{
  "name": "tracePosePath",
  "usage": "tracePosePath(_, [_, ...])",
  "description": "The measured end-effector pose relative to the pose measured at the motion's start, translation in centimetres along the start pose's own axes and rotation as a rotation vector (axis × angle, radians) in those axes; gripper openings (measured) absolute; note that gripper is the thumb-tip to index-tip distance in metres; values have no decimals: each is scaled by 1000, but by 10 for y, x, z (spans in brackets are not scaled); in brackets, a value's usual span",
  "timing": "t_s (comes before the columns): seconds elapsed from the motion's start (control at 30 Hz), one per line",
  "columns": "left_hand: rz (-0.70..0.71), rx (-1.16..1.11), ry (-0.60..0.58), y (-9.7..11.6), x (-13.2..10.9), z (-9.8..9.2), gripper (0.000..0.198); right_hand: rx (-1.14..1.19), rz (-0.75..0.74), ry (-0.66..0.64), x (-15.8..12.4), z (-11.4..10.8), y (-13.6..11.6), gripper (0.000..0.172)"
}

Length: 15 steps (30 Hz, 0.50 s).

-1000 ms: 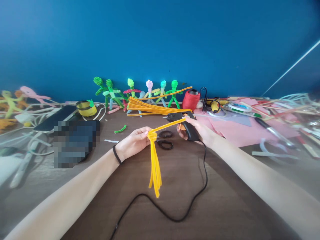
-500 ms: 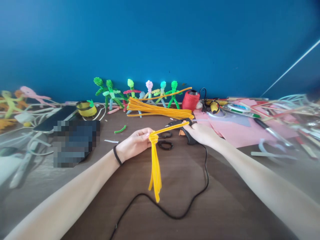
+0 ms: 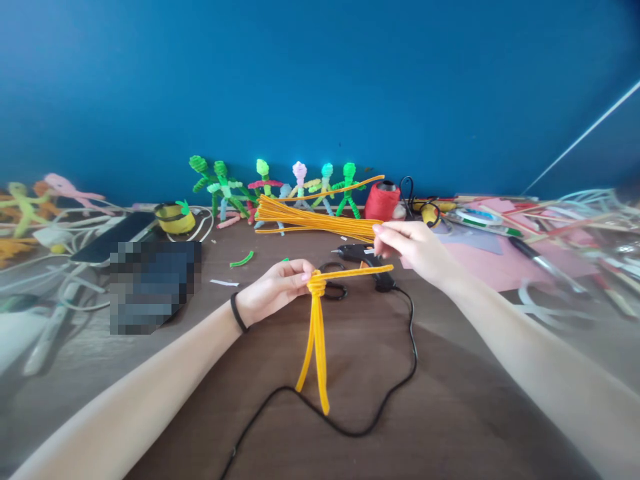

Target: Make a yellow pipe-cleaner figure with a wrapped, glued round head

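Note:
In my left hand (image 3: 277, 285), thumb and fingers pinch a yellow pipe-cleaner figure (image 3: 321, 333) at its coiled top. Several stems hang down from the coil, and one stem sticks out to the right, its end loose. Above that end is my right hand (image 3: 407, 247), fingers curled together in front of the right end of a bundle of orange-yellow pipe cleaners (image 3: 315, 219). Whether anything is between its fingertips is hidden. Under the loose stem lie a black hot glue gun (image 3: 356, 252) and the black handles of scissors (image 3: 337, 291), both partly covered.
Several finished pipe-cleaner figures (image 3: 349, 190) lean against the blue wall. A red spool (image 3: 383, 200) stands at their right, with pink paper (image 3: 480, 263) beyond it. On the left lies a phone (image 3: 113, 238) among white cables. The glue gun's cord (image 3: 350, 436) loops across the front.
My right hand has let go of the side stem and risen slightly to the right. The yellow figure has shifted a little right with my left hand, its hanging stems turned.

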<state>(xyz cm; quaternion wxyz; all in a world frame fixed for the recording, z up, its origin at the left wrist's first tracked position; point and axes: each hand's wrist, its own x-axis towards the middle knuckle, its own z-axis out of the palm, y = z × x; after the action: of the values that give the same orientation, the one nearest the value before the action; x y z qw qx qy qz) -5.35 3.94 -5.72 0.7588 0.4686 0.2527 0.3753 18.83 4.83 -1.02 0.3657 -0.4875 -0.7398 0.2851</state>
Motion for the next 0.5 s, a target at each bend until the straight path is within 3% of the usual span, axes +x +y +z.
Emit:
tracePosePath(0.1, [4,23,8,1,-1,4,12,39,-102,-155,-9,3,-20,37])
tracePosePath(0.2, [6,56,8,2,-2,9,13,-14,-161,-204,-15,8,-32,27])
tracePosePath(0.5, [4,39,-14,3,-3,14,13,-12,-161,-301,-18,14,-34,20])
